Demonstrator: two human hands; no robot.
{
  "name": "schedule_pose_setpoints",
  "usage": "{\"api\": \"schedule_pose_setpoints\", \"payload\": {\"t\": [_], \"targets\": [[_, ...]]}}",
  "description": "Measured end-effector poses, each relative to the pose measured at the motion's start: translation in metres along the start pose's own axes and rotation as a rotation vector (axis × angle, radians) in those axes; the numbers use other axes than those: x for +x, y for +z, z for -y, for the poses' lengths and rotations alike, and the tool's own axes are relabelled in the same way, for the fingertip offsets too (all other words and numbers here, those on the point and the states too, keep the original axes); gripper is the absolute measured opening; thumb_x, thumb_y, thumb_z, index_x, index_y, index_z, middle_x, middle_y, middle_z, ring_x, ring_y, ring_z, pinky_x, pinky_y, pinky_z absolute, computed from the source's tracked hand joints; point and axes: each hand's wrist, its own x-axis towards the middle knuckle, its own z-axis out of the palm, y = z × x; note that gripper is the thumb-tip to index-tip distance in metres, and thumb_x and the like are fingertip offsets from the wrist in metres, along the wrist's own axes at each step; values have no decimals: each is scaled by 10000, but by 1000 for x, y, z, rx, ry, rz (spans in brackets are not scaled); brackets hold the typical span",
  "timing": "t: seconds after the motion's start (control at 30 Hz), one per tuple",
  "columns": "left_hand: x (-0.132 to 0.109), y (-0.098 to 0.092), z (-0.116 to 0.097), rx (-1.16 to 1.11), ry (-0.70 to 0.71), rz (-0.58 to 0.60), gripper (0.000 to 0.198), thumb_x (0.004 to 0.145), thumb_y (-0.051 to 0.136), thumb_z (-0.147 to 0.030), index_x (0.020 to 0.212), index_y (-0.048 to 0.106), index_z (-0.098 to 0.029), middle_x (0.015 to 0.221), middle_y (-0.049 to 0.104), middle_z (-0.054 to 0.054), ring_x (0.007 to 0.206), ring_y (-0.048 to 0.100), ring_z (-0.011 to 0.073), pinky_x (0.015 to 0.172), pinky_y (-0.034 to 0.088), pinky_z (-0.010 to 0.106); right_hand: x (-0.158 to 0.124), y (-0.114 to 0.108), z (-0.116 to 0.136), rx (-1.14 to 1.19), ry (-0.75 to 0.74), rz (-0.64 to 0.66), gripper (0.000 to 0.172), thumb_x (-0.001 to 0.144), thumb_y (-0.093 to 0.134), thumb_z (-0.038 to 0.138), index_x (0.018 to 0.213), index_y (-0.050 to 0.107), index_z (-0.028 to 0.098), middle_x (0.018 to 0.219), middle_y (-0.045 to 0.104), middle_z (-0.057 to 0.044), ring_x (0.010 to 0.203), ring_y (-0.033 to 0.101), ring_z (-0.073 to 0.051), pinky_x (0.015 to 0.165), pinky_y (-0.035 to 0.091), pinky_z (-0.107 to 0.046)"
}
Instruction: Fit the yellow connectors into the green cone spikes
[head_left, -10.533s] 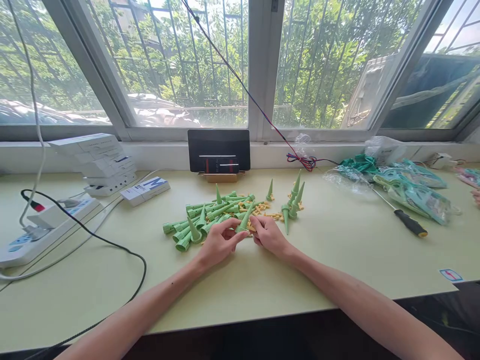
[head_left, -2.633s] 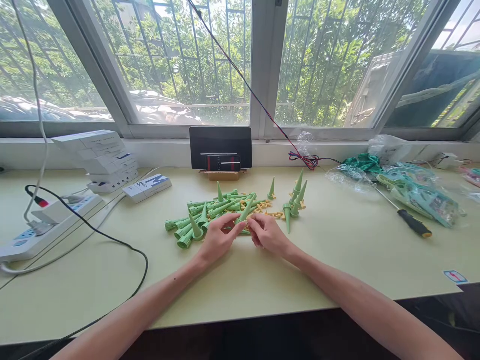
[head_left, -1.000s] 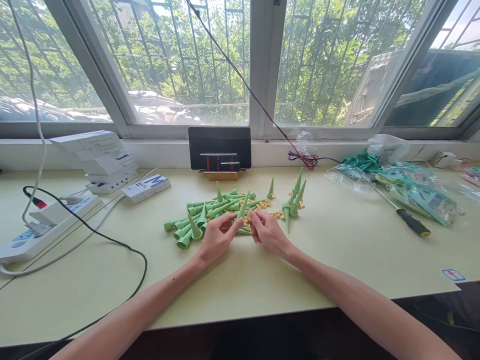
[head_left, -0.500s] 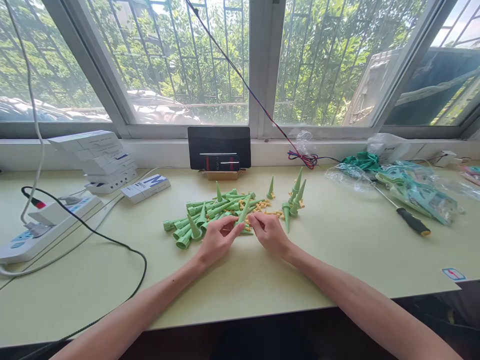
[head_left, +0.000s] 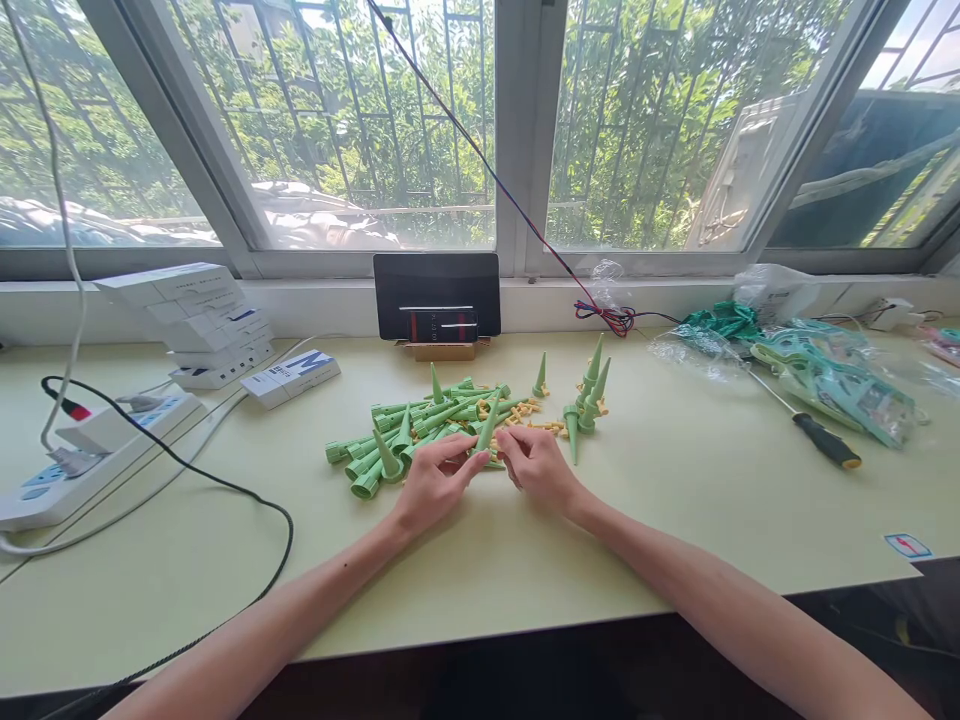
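Note:
My left hand (head_left: 441,482) is closed, thumb and fingers gripping a green plastic watering spike (head_left: 488,424) whose tip points up and away. Close beside it, at the spike's lower right side, my right hand (head_left: 541,472) is pinched; whatever its fingertips hold is hidden. Behind and left of my hands lies a heap of green spikes (head_left: 367,484), some on their sides and a few tip up. Small yellow valve pieces (head_left: 525,408) are scattered behind my fingers. To the right stands a group of spikes (head_left: 589,400) with yellow pieces on them.
A tablet (head_left: 436,285) with a phone (head_left: 442,326) before it leans at the window sill. White boxes (head_left: 206,330) and a power strip (head_left: 105,460) with cables occupy the left. A screwdriver (head_left: 826,442) and plastic bags (head_left: 840,380) lie at the right.
Both hands stay together at the same spot with the spike. My right fingers have shifted very slightly; the heap looks the same.

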Motion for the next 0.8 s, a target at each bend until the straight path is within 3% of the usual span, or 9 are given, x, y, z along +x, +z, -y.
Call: {"api": "schedule_pose_setpoints", "payload": {"t": [0.1,0.23,0.5,0.8], "targets": [[0,0,-1,-5,14,-4,281,886,641,-382,1029,777,-182,800,650,56,648,560,135,504,475,209,1,1,0,146,83,40,495,921,487,572,578,416,222,423,401,47,359,362,-96,435,329,-273],[0,1,-3,-25,30,-15,281,878,655,-367,1074,769,-200,835,642,56,670,564,136,498,491,205,2,2,1,330,227,82,472,856,558,594,597,462,211,425,408,62,303,349,-77,327,219,-235],[1,3,3,-104,29,1,320,879,664,-331,1177,728,-233,975,615,63,621,527,91,453,482,180,7,-4,-2,573,487,219,424,759,668,536,608,496,178,433,407,78,314,353,-48,318,125,-174],[3,5,8,-56,25,1,311,899,634,-346,1179,720,-243,1031,621,63,615,531,90,459,479,188,8,-5,-1,603,500,221,414,767,678,521,632,486,178,460,412,82,326,371,-46,331,127,-172]]}}
